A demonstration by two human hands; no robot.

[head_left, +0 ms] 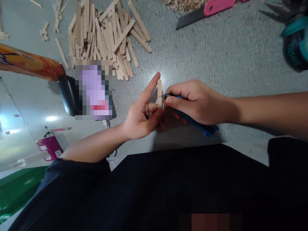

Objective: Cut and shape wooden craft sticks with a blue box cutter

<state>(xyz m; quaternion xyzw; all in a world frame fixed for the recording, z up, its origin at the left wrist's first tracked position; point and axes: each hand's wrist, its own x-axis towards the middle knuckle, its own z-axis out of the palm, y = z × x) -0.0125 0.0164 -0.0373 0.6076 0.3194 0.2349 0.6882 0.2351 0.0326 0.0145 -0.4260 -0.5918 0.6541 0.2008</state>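
Note:
My left hand [141, 114] pinches the lower end of a short wooden craft stick [159, 91] and holds it upright above the grey floor, with the index finger stretched up beside it. My right hand [192, 101] is closed round a blue utility knife [204, 128]. The knife's tip touches the right edge of the stick at about mid-height. Both forearms reach in over my dark-clothed lap.
A large heap of wooden sticks [106, 35] lies on the floor behind my hands. A pink-handled blade [207, 9] lies at the top, a teal tool [297, 41] at the upper right. An orange cylinder [26, 62], a magenta box [49, 147] and a green object [16, 189] are at left.

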